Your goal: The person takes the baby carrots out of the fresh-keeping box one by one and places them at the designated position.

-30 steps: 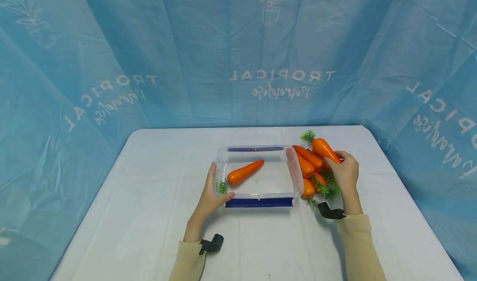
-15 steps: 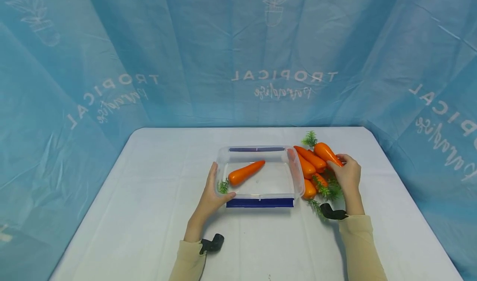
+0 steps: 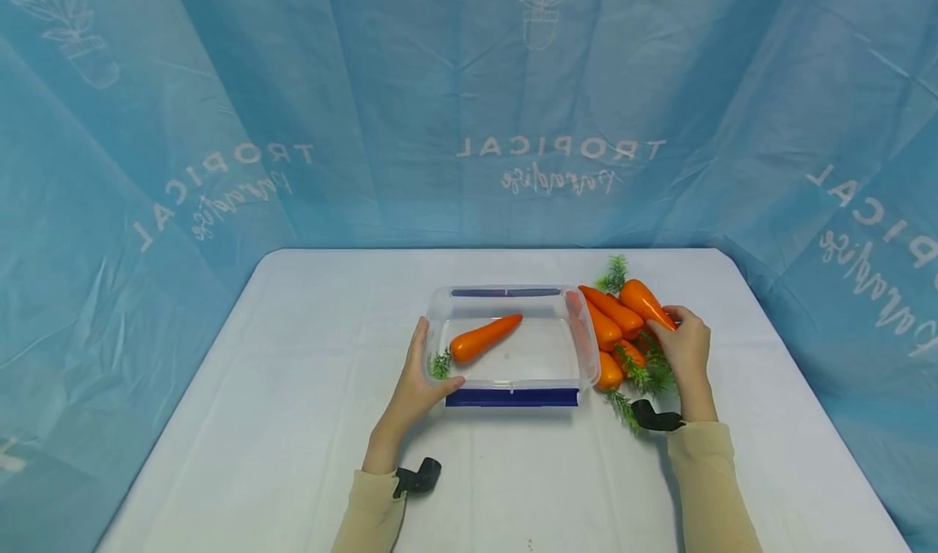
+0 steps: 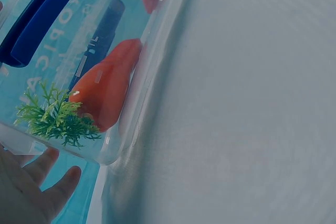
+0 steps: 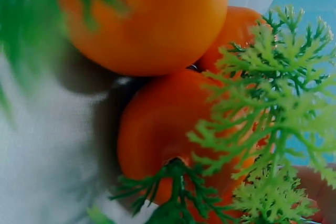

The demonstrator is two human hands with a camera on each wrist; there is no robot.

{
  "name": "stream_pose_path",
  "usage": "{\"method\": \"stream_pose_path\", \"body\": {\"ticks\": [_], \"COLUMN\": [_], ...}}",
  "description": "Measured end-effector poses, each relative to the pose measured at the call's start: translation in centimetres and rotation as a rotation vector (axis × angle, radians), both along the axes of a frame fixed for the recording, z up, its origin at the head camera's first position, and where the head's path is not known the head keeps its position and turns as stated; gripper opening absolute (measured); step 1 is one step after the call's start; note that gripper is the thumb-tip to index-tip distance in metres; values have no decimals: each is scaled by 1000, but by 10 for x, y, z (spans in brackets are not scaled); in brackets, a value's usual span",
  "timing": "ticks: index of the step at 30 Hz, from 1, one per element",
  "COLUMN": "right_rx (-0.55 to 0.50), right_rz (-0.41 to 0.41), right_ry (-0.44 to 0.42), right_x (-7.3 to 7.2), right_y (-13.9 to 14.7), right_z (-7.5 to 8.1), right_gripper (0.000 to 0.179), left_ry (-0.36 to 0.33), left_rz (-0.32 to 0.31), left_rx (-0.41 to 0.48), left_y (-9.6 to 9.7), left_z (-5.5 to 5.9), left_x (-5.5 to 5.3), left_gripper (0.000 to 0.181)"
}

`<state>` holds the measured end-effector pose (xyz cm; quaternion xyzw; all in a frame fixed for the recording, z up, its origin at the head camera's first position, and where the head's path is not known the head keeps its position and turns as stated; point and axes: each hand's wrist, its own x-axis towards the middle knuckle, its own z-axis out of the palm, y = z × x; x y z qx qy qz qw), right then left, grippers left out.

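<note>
A clear plastic food container with blue side clips stands mid-table, and one toy carrot with a leafy green top lies inside it. My left hand holds the container's near left corner, thumb along the front rim and fingers by the left wall. In the left wrist view, fingers show beside that wall below the carrot's greens. To the right, my right hand pinches the tapered end of another carrot, its green top pointing away. The right wrist view is mostly filled by carrots and greens.
A heap of several carrots lies against the container's right wall, greens spilling toward the front. White cloth covers the table. A blue printed curtain hangs behind and along both sides.
The right hand and its carrot have shifted very slightly right and down in the head view. The carrot's greens now stand more upright. The left hand keeps its hold on the container.
</note>
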<state>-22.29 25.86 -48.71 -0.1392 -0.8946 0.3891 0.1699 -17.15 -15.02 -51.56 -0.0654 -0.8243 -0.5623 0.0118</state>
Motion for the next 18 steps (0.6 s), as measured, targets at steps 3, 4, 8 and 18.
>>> {"method": "stream_pose_path", "body": {"ticks": [3, 4, 8, 18], "right_rx": [-6, -7, -2, -26], "right_rz": [-1, 0, -4, -33], "right_ry": [-9, -9, 1, 160], "right_x": [0, 0, -1, 1], "right_y": [1, 1, 2, -1], "right_z": [-1, -1, -1, 7], "right_gripper": [38, 38, 36, 27], "left_ry": [-1, -2, -6, -6], "left_rz": [1, 2, 4, 6], "left_rx": [1, 0, 1, -16], "left_y": [0, 0, 0, 0], "left_z": [0, 0, 0, -1], "left_x": [0, 0, 0, -1], "left_gripper": [107, 107, 107, 107]}}
